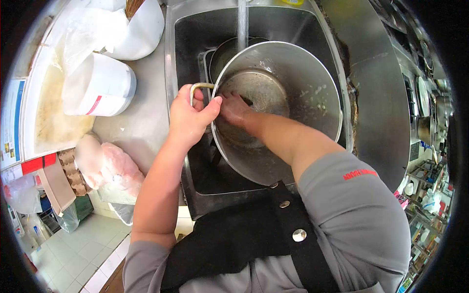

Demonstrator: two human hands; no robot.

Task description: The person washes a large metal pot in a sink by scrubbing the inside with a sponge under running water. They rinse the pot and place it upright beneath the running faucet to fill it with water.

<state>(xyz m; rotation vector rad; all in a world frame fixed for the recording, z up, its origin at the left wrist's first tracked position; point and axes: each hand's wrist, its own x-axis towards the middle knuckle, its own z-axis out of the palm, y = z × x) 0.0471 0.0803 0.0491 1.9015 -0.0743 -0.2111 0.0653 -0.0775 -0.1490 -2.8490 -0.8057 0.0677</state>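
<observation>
Large pot (312, 117): placed in the sink (187, 63), tilted, open mouth turned toward the camera; inner wall and bottom exposed to view.
Left hand (190, 117): clenched around the brass-coloured handle (201, 85) at the pot's rim; thumb laid near the rim.
Right hand (235, 108): lowered inside the pot, fingers spread low against the metal near the handle side; whether anything is held under the palm cannot be told.
Water stream (243, 24): being run from above, reaching the rim area; whether it is caught inside or just behind the pot cannot be told.
Inner wall: marked by whitish spots (320, 92), suds or drops, on the side away from the hands.
Pot bottom (266, 88): blotchy; residue or worn metal, not distinguishable.
Smaller pan (224, 56): set behind the large pot, partly hidden, touched by neither hand.
Progress: judged as underway, not finished; inside being worked on by hand, spots not yet cleared.
</observation>
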